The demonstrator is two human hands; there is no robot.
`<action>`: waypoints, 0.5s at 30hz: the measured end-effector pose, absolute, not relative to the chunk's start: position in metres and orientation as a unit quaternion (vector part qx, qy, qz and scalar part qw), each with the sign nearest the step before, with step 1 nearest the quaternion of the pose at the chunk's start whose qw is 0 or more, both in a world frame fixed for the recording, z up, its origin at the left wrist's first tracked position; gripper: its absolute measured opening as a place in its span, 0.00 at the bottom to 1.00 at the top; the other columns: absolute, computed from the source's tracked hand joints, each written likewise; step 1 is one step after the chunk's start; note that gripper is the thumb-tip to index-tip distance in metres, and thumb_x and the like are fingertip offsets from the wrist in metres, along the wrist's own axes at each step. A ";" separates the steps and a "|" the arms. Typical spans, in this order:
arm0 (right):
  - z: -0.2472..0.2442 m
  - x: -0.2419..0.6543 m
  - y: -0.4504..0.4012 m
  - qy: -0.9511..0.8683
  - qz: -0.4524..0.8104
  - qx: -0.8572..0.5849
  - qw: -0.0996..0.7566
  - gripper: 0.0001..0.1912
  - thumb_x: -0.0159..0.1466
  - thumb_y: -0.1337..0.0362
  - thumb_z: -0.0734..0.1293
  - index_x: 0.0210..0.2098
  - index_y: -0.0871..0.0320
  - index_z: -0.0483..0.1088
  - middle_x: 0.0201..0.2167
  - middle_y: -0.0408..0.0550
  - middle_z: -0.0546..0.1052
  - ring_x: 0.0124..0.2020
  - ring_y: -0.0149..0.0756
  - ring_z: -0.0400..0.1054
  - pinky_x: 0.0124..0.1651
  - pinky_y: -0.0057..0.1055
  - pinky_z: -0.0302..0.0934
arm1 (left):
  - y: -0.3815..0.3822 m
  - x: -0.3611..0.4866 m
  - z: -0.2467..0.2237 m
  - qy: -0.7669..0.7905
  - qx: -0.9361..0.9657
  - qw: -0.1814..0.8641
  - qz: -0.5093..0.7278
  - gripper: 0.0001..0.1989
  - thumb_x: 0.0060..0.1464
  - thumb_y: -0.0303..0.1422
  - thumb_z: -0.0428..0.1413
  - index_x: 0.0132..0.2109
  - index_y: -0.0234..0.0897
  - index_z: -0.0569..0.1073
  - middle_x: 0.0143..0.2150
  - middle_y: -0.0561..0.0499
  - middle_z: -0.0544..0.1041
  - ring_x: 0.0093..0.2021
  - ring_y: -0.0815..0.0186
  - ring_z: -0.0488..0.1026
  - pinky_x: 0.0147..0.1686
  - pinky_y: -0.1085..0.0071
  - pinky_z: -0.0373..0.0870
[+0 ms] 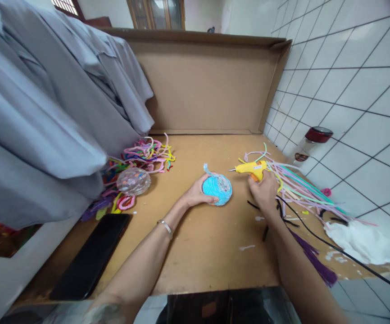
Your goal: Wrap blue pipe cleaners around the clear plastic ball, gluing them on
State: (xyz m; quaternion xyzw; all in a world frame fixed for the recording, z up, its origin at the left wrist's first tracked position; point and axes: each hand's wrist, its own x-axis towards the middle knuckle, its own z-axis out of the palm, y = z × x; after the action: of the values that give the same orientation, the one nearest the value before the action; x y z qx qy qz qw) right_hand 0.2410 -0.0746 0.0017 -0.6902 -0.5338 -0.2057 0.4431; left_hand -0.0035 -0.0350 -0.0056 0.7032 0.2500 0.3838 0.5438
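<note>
My left hand (200, 192) is closed around the side of a ball wrapped in blue pipe cleaner (215, 191). A loose blue end stands up from its top left, and a patch of clear, speckled surface shows at its upper right. In my right hand (265, 186) is a yellow hot glue gun (251, 168), gripped by its handle. Its metal nozzle points left, just above and to the right of the ball, apart from it. A black cord (313, 234) runs from near my right hand to the lower right.
Left lie a clear speckled ball (133, 181), tangled pipe cleaners (147, 153) and a black phone (92, 256). Right are long pipe cleaners (303, 186), a lidded jar (308, 146), purple strands (313, 258) and white cloth (367, 240). A cardboard panel (208, 85) stands behind; grey cloth (53, 99) hangs left.
</note>
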 end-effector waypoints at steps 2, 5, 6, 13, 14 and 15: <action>-0.009 0.249 -0.069 -0.533 -0.206 -0.709 0.413 0.13 0.56 0.56 0.63 0.35 0.60 0.67 0.32 0.53 0.71 0.35 0.44 0.64 0.39 0.37 0.57 | -0.035 -0.003 -0.005 0.254 0.701 0.543 0.386 0.42 0.29 0.37 0.70 0.55 0.37 0.66 0.57 0.43 0.70 0.55 0.53 0.69 0.57 0.58 0.65; -0.022 0.257 -0.064 -0.527 -0.204 -0.734 0.377 0.16 0.56 0.56 0.63 0.37 0.62 0.68 0.34 0.56 0.72 0.37 0.46 0.65 0.41 0.39 0.57 | -0.037 -0.003 -0.004 0.258 0.695 0.547 0.389 0.43 0.29 0.38 0.70 0.55 0.36 0.66 0.56 0.43 0.71 0.56 0.52 0.69 0.56 0.59 0.65; -0.025 0.258 -0.064 -0.527 -0.202 -0.743 0.360 0.16 0.56 0.56 0.63 0.37 0.63 0.69 0.34 0.57 0.72 0.37 0.47 0.65 0.40 0.39 0.57 | -0.037 -0.004 -0.004 0.259 0.692 0.551 0.388 0.43 0.29 0.38 0.70 0.55 0.36 0.66 0.56 0.43 0.71 0.56 0.52 0.69 0.56 0.59 0.66; -0.011 0.244 -0.077 -0.549 -0.229 -0.747 0.298 0.19 0.58 0.57 0.64 0.41 0.67 0.68 0.39 0.67 0.72 0.42 0.55 0.65 0.43 0.47 0.56 | -0.037 -0.004 -0.005 0.266 0.689 0.550 0.391 0.42 0.29 0.37 0.71 0.55 0.36 0.67 0.55 0.43 0.72 0.55 0.53 0.69 0.57 0.58 0.65; -0.004 0.236 -0.080 -0.567 -0.226 -0.724 0.321 0.20 0.59 0.57 0.64 0.43 0.66 0.68 0.40 0.66 0.72 0.43 0.54 0.65 0.44 0.47 0.56 | -0.037 -0.004 -0.004 0.269 0.688 0.548 0.393 0.42 0.29 0.37 0.71 0.55 0.36 0.67 0.55 0.44 0.72 0.55 0.53 0.69 0.57 0.58 0.65; 0.004 0.227 -0.084 -0.599 -0.211 -0.688 0.352 0.21 0.60 0.56 0.63 0.47 0.64 0.67 0.42 0.63 0.72 0.44 0.52 0.65 0.45 0.46 0.56 | -0.037 -0.003 -0.004 0.272 0.686 0.548 0.394 0.42 0.28 0.36 0.71 0.55 0.36 0.67 0.55 0.44 0.72 0.55 0.53 0.69 0.56 0.58 0.65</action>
State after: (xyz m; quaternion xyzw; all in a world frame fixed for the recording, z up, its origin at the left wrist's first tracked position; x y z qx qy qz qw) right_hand 0.2272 -0.0840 0.0042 -0.6877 -0.5987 -0.2107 0.3524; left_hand -0.0030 -0.0373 -0.0043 0.6862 0.2721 0.3938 0.5477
